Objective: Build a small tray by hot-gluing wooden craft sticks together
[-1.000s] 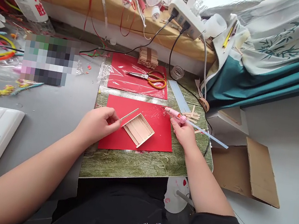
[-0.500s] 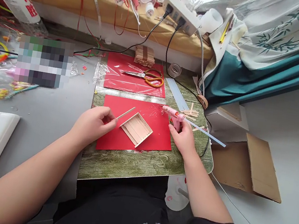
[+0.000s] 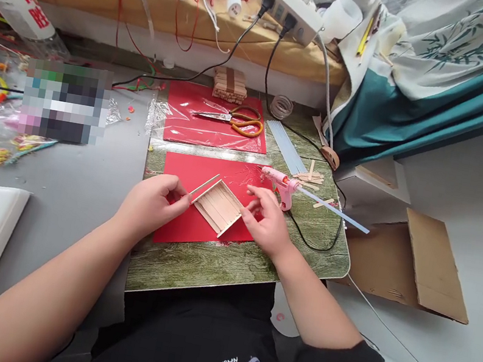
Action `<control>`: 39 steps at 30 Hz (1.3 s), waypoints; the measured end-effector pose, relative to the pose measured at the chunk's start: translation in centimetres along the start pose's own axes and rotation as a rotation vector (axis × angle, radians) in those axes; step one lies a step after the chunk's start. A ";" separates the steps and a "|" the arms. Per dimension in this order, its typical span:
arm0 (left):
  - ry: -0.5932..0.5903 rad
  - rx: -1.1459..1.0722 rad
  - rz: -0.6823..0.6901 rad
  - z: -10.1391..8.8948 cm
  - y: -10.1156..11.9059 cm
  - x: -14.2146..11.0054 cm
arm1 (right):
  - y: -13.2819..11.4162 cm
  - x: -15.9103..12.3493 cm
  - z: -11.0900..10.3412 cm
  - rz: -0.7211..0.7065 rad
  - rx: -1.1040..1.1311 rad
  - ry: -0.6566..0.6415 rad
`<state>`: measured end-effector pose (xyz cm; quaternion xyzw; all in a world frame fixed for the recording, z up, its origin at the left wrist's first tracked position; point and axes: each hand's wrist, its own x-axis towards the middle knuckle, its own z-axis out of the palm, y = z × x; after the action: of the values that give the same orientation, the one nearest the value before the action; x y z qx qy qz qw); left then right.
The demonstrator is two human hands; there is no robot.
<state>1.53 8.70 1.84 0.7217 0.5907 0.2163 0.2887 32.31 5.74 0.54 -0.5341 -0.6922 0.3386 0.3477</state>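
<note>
Pinched in my left hand (image 3: 152,203) is a thin popsicle stick (image 3: 205,183), slanting up to the right. Just beside it, a shallow square tray of popsicle sticks (image 3: 218,207) lies on a red sheet of paper (image 3: 179,164), raised edges along its sides. At the tray's right corner is my right hand (image 3: 266,221), fingers apart and curved; whether it touches the corner I cannot tell. Beyond that hand a pink hot glue gun (image 3: 282,183) stands on the table, a long translucent glue stick (image 3: 334,208) poking from its back.
Orange-handled scissors (image 3: 246,121) lie on wrapped red paper (image 3: 176,127). Behind them sits a bundle of popsicle sticks (image 3: 230,84). Spare glue sticks (image 3: 286,147) and loose popsicle sticks (image 3: 311,176) are at the right. A black cord (image 3: 314,246) loops near the table edge; a cardboard box (image 3: 380,263) is beyond.
My right hand has let go of the glue gun and moved left to the tray's right corner. The glue gun stays on the table. My left hand still holds the stick.
</note>
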 end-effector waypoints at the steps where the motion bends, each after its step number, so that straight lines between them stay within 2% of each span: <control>1: 0.011 -0.001 -0.008 -0.2 -0.1 0.1 | -0.1 0.3 0.4 0.058 0.058 -0.020; 4: 0.068 -0.009 -0.031 -1.0 -0.9 0.4 | -0.1 -0.3 1.3 0.157 0.135 -0.057; 7: 0.122 -0.010 -0.011 -1.5 -1.6 0.8 | 0.1 -1.1 1.6 0.162 0.175 -0.054; 11: 0.113 -0.018 0.050 -1.1 -1.9 1.0 | 0.9 -0.4 1.9 0.224 0.322 0.052; 14: 0.115 -0.045 0.058 -0.6 -1.9 1.1 | 1.3 0.4 2.4 0.264 0.373 0.048; 17: 0.135 -0.035 0.058 -0.4 -2.0 1.2 | 1.1 0.7 2.9 0.217 0.303 -0.004; 20: 0.151 -0.009 0.101 -0.5 -2.1 1.3 | 0.3 1.5 2.7 0.118 0.196 0.046; 23: 0.153 0.021 0.165 -0.3 -2.0 1.5 | -0.5 3.5 2.0 -0.049 0.098 0.114; 27: 0.155 0.058 0.239 0.2 -1.6 1.7 | -0.6 6.0 2.0 -0.194 0.078 0.075; 33: 0.162 0.067 0.289 0.7 -1.1 1.9 | 0.8 6.5 3.2 -0.191 0.109 0.080; 39: 0.187 0.050 0.302 1.1 -1.0 2.0 | 2.3 6.7 3.6 -0.076 0.206 0.080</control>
<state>1.95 10.64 0.32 0.7860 0.5050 0.3086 0.1786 29.20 12.43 -2.51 -0.4818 -0.6592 0.3729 0.4408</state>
